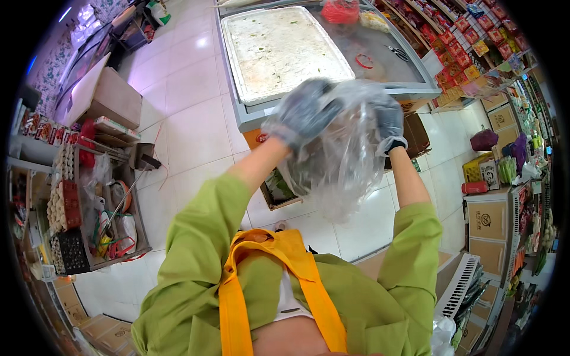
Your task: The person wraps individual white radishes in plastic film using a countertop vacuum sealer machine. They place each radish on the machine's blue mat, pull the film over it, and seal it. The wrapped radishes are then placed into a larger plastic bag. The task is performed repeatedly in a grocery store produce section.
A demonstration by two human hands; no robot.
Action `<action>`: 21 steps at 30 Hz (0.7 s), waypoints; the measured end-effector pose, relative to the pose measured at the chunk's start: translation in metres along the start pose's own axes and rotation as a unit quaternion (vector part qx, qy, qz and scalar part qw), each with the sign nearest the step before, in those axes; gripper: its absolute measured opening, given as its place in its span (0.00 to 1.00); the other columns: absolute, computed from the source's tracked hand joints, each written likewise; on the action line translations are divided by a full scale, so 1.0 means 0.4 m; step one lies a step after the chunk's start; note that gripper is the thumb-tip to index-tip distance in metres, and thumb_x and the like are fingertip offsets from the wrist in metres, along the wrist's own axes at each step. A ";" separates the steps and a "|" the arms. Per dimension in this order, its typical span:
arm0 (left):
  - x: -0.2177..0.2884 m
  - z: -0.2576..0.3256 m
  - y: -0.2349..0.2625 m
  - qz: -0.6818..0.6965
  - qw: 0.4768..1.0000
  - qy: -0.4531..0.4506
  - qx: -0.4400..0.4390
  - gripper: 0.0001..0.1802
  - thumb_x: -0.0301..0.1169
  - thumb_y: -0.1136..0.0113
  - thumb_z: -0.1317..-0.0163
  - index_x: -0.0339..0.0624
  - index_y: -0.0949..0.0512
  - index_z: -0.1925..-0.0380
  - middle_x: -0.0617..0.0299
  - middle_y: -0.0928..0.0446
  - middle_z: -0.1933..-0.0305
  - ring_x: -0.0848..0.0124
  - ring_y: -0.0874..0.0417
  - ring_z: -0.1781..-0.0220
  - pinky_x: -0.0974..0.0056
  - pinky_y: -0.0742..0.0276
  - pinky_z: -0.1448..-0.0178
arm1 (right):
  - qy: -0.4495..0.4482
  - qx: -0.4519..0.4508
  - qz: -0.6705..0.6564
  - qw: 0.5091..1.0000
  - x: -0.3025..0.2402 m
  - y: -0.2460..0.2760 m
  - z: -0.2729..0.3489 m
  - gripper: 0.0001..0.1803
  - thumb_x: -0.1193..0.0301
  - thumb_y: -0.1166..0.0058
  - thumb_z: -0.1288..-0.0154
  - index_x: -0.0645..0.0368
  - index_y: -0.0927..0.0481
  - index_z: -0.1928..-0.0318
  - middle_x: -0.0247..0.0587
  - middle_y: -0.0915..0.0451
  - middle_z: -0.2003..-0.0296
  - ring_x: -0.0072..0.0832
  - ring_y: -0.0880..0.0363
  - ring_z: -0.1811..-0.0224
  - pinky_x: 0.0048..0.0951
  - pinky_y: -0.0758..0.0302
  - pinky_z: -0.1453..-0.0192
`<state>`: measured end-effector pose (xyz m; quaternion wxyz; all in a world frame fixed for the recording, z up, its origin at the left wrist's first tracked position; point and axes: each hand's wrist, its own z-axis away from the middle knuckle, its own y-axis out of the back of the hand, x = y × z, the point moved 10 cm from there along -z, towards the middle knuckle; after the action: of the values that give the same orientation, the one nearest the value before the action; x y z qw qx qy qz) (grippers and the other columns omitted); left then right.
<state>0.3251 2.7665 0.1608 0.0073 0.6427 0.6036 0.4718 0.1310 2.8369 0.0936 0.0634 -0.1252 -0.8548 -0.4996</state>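
On a grey-topped counter [392, 76] lay black-handled scissors [399, 53] and a red bag [340, 13]. Red packets [457, 56] filled shelving right of the counter; stacked eggs [57, 209] stood well to its left.

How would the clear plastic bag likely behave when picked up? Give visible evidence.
The clear plastic bag would probably flop and crumple: it hangs in loose wrinkles between the left hand and right hand. It is likely light for its size, as the see-through film looks thin. Shiny highlights suggest it may be slippery.
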 end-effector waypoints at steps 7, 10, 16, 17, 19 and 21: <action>-0.153 0.602 -0.177 0.095 0.976 0.192 -0.037 0.38 0.52 0.30 0.48 0.33 0.26 0.47 0.43 0.28 0.42 0.50 0.28 0.38 0.53 0.33 0.37 | -0.490 -0.043 -0.192 0.850 0.188 -0.125 0.292 0.11 0.66 0.45 0.36 0.60 0.19 0.59 0.33 0.19 0.66 0.26 0.21 0.67 0.27 0.23 0.63; -0.262 0.598 -0.337 -0.010 0.969 0.208 -0.135 0.33 0.50 0.31 0.45 0.35 0.24 0.49 0.47 0.23 0.46 0.55 0.25 0.39 0.54 0.30 0.37 | -0.586 0.048 -0.518 0.621 0.116 -0.261 0.434 0.15 0.64 0.41 0.34 0.61 0.20 0.53 0.33 0.19 0.63 0.26 0.22 0.64 0.28 0.23 0.59; -0.266 0.282 0.023 0.270 0.923 0.259 0.088 0.09 0.34 0.37 0.37 0.39 0.17 0.66 0.64 0.14 0.64 0.71 0.16 0.60 0.64 0.21 0.55 | -0.425 0.140 -0.641 0.623 0.093 0.003 0.294 0.12 0.66 0.38 0.36 0.60 0.19 0.57 0.31 0.19 0.70 0.26 0.22 0.70 0.28 0.23 0.65; -0.307 0.262 -0.062 0.119 0.966 0.215 -0.082 0.12 0.37 0.37 0.37 0.38 0.18 0.65 0.63 0.14 0.64 0.69 0.16 0.60 0.63 0.21 0.54 | -0.412 0.182 -0.682 0.577 0.077 -0.005 0.297 0.11 0.67 0.38 0.37 0.61 0.19 0.59 0.30 0.18 0.71 0.27 0.21 0.71 0.31 0.23 0.66; -0.378 0.287 -0.222 -0.039 0.929 0.221 -0.295 0.19 0.43 0.38 0.36 0.36 0.19 0.60 0.59 0.15 0.60 0.65 0.16 0.55 0.61 0.23 0.48 | -0.317 -0.090 -0.359 0.873 0.016 -0.194 0.389 0.10 0.70 0.38 0.43 0.64 0.19 0.66 0.44 0.18 0.72 0.36 0.20 0.70 0.37 0.23 0.62; -0.408 0.228 -0.149 -0.062 0.921 0.276 -0.268 0.24 0.45 0.38 0.37 0.35 0.21 0.53 0.54 0.17 0.53 0.63 0.18 0.49 0.60 0.25 0.42 | -0.265 -0.125 -0.275 0.916 0.008 -0.250 0.369 0.11 0.68 0.38 0.44 0.64 0.19 0.68 0.52 0.18 0.71 0.42 0.19 0.67 0.40 0.24 0.60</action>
<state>0.3638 2.7060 -0.0217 0.0416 0.4221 0.4710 0.7734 0.1024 2.9187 -0.0622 -0.3214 -0.0196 -0.7717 -0.5485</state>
